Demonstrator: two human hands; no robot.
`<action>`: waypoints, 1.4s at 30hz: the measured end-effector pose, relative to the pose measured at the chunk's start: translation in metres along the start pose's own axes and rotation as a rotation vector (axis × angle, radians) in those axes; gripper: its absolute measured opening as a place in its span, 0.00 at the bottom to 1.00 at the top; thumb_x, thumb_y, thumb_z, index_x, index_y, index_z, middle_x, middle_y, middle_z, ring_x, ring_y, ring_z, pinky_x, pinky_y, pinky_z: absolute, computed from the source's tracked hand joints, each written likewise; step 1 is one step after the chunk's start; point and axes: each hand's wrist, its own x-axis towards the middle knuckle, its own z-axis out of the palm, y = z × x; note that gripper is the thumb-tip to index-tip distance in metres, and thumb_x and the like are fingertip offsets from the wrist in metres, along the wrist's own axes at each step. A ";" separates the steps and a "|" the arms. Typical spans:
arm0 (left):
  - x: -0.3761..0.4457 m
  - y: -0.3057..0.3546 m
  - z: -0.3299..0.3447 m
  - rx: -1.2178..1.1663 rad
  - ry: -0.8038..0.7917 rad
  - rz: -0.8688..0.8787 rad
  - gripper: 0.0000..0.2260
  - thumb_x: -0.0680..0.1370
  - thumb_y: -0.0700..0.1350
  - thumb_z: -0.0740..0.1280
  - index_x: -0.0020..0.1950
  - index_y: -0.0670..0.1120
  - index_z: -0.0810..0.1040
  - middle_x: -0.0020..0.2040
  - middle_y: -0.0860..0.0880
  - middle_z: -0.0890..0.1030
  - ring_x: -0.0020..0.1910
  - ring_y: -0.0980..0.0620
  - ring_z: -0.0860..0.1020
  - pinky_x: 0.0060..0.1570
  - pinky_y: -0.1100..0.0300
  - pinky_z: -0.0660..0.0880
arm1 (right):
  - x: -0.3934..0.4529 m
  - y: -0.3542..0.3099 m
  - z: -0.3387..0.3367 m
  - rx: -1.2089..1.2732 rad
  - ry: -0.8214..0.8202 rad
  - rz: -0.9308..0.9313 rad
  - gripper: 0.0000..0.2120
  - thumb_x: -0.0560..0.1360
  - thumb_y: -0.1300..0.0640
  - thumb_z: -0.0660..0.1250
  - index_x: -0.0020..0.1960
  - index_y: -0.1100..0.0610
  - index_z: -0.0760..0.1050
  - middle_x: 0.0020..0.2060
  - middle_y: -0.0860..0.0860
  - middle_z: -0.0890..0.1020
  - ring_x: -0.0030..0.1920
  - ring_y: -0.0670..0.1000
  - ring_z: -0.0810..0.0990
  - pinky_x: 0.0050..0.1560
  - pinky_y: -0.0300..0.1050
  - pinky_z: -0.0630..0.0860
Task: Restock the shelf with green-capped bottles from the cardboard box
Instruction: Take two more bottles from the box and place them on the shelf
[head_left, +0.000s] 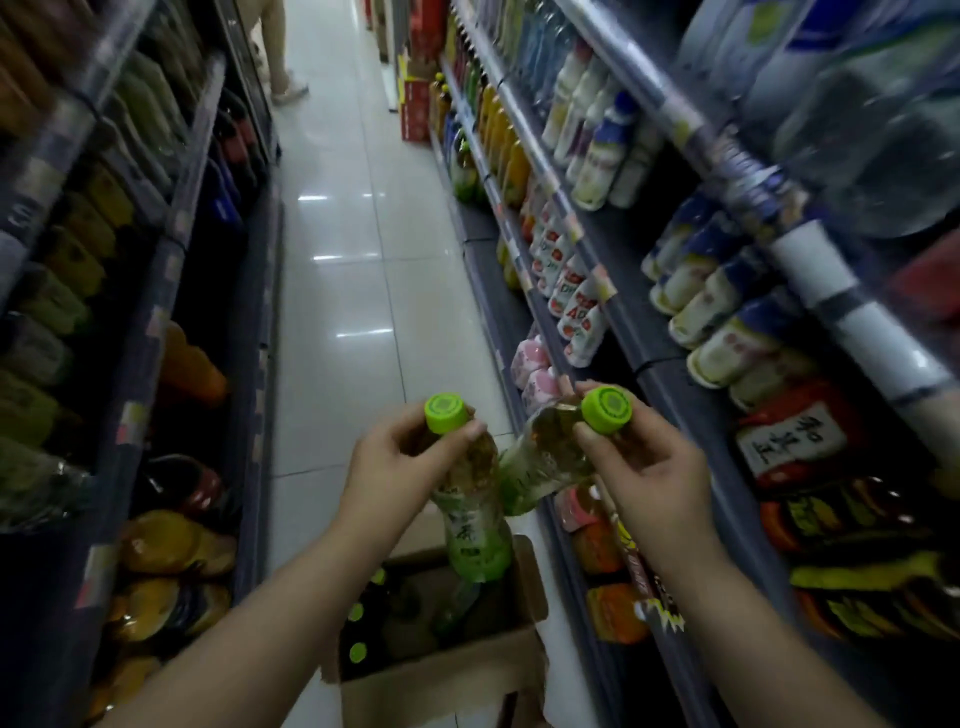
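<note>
My left hand (400, 467) grips the neck of a green-capped tea bottle (470, 530) that hangs upright above the cardboard box (447, 675). My right hand (649, 467) holds a second green-capped bottle (545, 467) by its neck, tilted with its base toward the left bottle. The two bottles touch near their middles. The open box stands on the floor below my arms. Several more green caps (357, 652) show inside it along its left side.
Drink shelves (675, 374) run along the right of the aisle, with white, red and orange bottles. Darker shelves (156, 364) with packaged goods line the left. White tiled floor (337, 260) stretches ahead. A person's legs (280, 57) stand at the far end.
</note>
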 end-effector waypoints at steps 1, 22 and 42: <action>-0.005 0.020 0.002 -0.004 -0.046 0.020 0.11 0.64 0.58 0.74 0.43 0.56 0.85 0.43 0.55 0.86 0.45 0.59 0.83 0.41 0.67 0.77 | -0.006 -0.019 -0.006 -0.008 0.017 -0.023 0.16 0.71 0.54 0.70 0.59 0.52 0.80 0.49 0.47 0.85 0.52 0.49 0.83 0.52 0.40 0.79; -0.194 0.280 0.191 0.022 -0.741 0.437 0.12 0.66 0.65 0.70 0.44 0.61 0.83 0.42 0.59 0.85 0.44 0.61 0.83 0.43 0.65 0.78 | -0.220 -0.285 -0.193 -0.197 0.693 -0.218 0.07 0.73 0.55 0.69 0.50 0.54 0.81 0.42 0.47 0.85 0.44 0.45 0.82 0.49 0.45 0.79; -0.352 0.273 0.402 -0.054 -1.118 0.729 0.08 0.70 0.62 0.67 0.43 0.61 0.81 0.41 0.62 0.83 0.43 0.63 0.80 0.44 0.67 0.75 | -0.413 -0.292 -0.349 -0.575 1.118 -0.197 0.10 0.74 0.55 0.69 0.55 0.52 0.80 0.48 0.41 0.83 0.52 0.42 0.82 0.54 0.38 0.76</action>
